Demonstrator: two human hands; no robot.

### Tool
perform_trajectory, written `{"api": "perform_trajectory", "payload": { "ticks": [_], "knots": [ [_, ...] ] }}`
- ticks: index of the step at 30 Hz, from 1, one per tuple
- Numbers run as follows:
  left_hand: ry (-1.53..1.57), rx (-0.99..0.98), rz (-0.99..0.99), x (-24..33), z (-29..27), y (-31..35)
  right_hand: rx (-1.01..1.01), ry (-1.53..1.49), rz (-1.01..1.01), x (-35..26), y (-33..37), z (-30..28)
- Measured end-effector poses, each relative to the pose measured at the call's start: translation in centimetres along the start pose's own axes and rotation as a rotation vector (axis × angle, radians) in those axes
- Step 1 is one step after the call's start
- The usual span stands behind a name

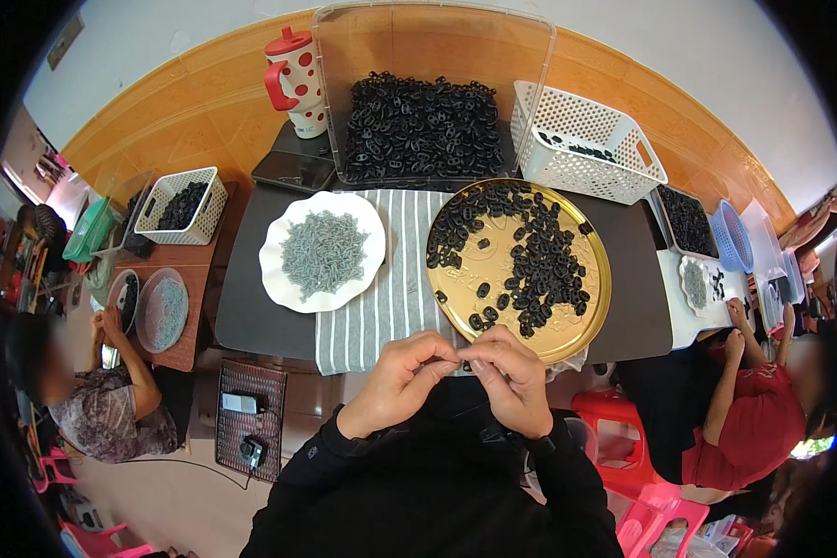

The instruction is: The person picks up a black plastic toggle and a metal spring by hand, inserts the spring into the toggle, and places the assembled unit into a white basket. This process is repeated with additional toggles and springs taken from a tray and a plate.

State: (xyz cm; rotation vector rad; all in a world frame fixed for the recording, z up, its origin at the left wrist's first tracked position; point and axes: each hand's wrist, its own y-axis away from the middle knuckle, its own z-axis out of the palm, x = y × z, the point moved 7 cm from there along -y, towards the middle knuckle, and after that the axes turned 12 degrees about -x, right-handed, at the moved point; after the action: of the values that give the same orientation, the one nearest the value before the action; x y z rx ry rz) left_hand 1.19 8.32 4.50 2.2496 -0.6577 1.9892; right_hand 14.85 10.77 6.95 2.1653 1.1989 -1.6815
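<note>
My left hand (402,382) and my right hand (513,379) meet fingertip to fingertip at the near edge of the table. Both are closed in a pinch. A small black plastic piece (467,366) shows in part between the fingertips; the fingers cover most of it. Just beyond my hands lies a round gold tray (484,237) with many black oval two-hole pieces (541,270) scattered on it. To the left, a white scalloped plate (277,244) holds a heap of small grey metal screws (324,256). A grey-and-white striped cloth (405,270) lies between plate and tray, partly under both.
A clear bin (344,93) full of black pieces stands at the back, beside a red-dotted tumbler (305,88), a dark phone (293,171) and a white perforated basket (586,167). People work at side tables, one at left (112,414), one at right (749,428). A red stool (614,437) stands right.
</note>
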Motion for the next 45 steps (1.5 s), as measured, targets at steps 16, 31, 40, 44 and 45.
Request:
{"api": "perform_trajectory", "payload": {
  "ticks": [16, 31, 40, 44, 45],
  "knots": [
    [-0.076, -0.019, -0.005, 0.1, 0.4, 0.1, -0.020, 0.100, -0.005, -0.5, 0.0, -0.1],
    [-0.089, -0.024, -0.076, -0.5, 1.1, 0.6, -0.053, 0.364, -0.121, -2.3, -0.2, 0.9],
    [0.022, 0.069, -0.133, 0.7, -1.3, -0.3, 0.234, -0.309, 0.132, 3.0, 2.3, -0.5],
    [-0.584, 0.259, -0.063, 2.0, -3.7, -1.3, 0.391, -0.640, 0.149, 4.8, 3.6, -2.4],
    [-0.787, 0.322, -0.031, 2.6, -3.7, -1.6, 0.390, -0.644, 0.148, 4.8, 3.7, -2.7]
  ]
}}
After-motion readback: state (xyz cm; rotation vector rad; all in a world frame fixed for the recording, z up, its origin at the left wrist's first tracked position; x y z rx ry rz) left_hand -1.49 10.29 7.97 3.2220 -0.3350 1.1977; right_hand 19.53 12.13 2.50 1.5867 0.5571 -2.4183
